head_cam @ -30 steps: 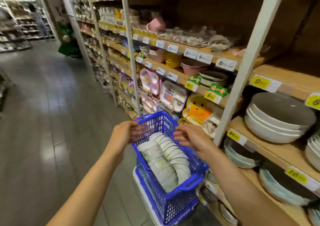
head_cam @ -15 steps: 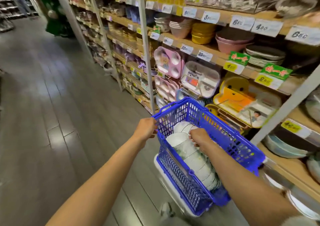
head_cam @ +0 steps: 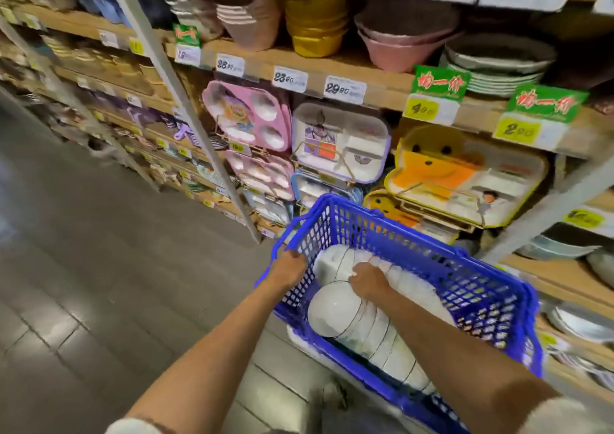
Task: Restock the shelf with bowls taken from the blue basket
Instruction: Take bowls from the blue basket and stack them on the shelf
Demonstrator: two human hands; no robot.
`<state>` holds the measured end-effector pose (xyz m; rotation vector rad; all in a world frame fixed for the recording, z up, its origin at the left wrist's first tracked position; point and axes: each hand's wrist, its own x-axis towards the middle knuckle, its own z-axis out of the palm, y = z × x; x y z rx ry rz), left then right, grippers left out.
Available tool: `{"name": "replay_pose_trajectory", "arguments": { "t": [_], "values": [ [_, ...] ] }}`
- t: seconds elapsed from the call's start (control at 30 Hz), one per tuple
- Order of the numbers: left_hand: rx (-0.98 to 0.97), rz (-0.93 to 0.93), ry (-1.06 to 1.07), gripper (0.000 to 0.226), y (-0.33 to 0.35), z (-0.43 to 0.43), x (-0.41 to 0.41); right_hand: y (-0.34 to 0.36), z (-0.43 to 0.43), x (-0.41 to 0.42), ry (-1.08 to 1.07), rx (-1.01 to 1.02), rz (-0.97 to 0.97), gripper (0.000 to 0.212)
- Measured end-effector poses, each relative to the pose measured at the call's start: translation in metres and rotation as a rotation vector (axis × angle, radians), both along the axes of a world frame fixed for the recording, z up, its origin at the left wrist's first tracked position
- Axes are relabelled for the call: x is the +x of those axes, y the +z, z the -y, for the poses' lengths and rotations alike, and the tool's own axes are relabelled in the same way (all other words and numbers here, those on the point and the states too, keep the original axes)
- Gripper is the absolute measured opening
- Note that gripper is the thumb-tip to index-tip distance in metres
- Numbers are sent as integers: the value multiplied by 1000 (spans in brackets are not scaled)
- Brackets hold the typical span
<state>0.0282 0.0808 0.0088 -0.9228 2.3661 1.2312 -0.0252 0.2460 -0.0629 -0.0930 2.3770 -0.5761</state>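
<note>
Our right hand (head_cam: pixel 368 279) is now down inside the blue basket (head_cam: pixel 481 300), fingers curled over the white bowls (head_cam: pixel 335 314). A sec ago it hung above the rim w/ fingers loose. Our left hand (head_cam: pixel 292 265) has gone from hovering to gripping the basket's left rim, steadying it. So we judge the first pick is starting, w/ nothing restocked yet.

Basket contents: two rows of white bowls nested on their sides, and no other goods visible. The shelf (head_cam: pixel 375 96) stands right beyond the basket, w/ yellow stacks (head_cam: pixel 315 25) up top and kids' divided trays (head_cam: pixel 247 114) lower down.
</note>
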Motion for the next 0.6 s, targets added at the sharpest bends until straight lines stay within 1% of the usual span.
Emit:
{"name": "replay_pose_trajectory", "arguments": {
  "t": [0.03,0.13,0.23,0.3,0.4,0.47,0.53,0.6],
  "values": [
    [-15,39,-52,23,-10,2,-6,-3,2,0,7,12,10,34],
    [-2,176,-176,36,-43,0,-20,-14,9,1,23,51,44,32],
    [20,288,-393,34,-78,-4,-24,-24,14,6,53,138,64,34],
    [70,343,-497,31,-101,-5,-24,-28,17,8,53,203,28,37],
    [124,421,-537,38,-127,-6,-25,-30,17,11,15,216,-23,40],
    [119,456,-551,42,-138,-6,-28,-29,17,12,-20,185,-38,38],
    [59,448,-590,39,-142,-3,-29,-28,18,13,-54,169,-47,37],
    [48,419,-645,39,-143,0,-33,-29,19,14,-110,169,-44,38]
  ]
}}
